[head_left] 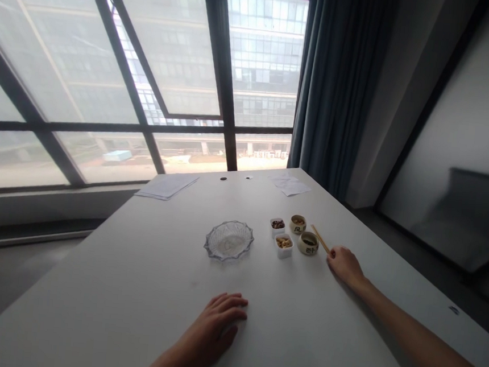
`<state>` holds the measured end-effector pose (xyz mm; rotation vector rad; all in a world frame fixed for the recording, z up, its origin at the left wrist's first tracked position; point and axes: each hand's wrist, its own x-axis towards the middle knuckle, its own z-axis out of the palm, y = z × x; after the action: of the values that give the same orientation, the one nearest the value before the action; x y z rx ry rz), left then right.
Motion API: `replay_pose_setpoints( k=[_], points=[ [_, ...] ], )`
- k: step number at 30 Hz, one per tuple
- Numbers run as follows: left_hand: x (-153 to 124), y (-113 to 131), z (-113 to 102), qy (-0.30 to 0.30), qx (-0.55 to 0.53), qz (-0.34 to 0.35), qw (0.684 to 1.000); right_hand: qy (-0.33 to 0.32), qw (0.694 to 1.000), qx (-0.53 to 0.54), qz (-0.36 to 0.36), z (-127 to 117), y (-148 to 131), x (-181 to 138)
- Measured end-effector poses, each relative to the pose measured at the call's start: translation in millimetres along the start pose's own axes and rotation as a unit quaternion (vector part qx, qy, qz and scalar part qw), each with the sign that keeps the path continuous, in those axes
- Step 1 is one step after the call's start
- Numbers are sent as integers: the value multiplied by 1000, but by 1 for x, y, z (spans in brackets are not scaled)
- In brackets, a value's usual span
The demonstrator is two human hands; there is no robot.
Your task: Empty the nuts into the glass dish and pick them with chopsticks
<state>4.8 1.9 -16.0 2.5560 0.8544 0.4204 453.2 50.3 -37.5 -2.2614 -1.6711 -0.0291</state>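
My right hand (345,265) is closed around the near end of a pair of wooden chopsticks (320,238), whose other end points away from me beside two cream ceramic bowls. The nearer bowl (308,249) has dark characters on its side and dark contents; the farther bowl (297,229) holds something brownish. To their left stand two small white square cups: one cup (283,253) with yellowish-tan pieces, the other cup (277,230) with dark reddish-brown pieces. My left hand (220,325) rests palm down on the table, fingers stretched out, holding nothing. Beyond it lies a clear glass plate (228,241) with a scalloped rim.
All this sits on a white table (141,288). Paper sheets (168,186) lie at the far left edge, and more crumpled paper (290,185) at the far right. Windows (166,51) rise behind the table, with a dark curtain (342,89) at the right.
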Motion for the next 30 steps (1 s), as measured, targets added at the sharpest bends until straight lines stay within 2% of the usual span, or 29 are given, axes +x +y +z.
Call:
replay_pose_setpoints(
  k=[5, 9, 11, 14, 17, 18, 22, 25, 30],
  points=[
    [-1, 2, 0, 8, -3, 2, 1000, 16, 1000, 10, 0, -1, 1, -1],
    [-1, 0, 1, 13, -4, 5, 1000, 72, 997, 29, 2, -12, -5, -13],
    [-2, 0, 2, 14, -4, 6, 1000, 109, 993, 52, -10, -18, -16, -25],
    [-3, 0, 5, 20, 9, 6, 1000, 125, 984, 101, -73, -23, -51, -49],
    [-4, -1, 8, 39, 57, -8, 998, 104, 968, 152, -169, -20, -99, -78],
    [-4, -2, 9, 46, 78, -15, 996, 95, 955, 188, -210, -17, -116, -87],
    [-7, -6, 12, 62, 141, -45, 987, 12, 921, 233, -311, 2, -170, -113],
    [-10, -9, 14, 56, 160, -68, 983, -50, 917, 199, -343, 19, -191, -119],
    [-12, -11, 16, 17, 151, -115, 982, -146, 920, 142, -335, 36, -198, -116]
  ],
)
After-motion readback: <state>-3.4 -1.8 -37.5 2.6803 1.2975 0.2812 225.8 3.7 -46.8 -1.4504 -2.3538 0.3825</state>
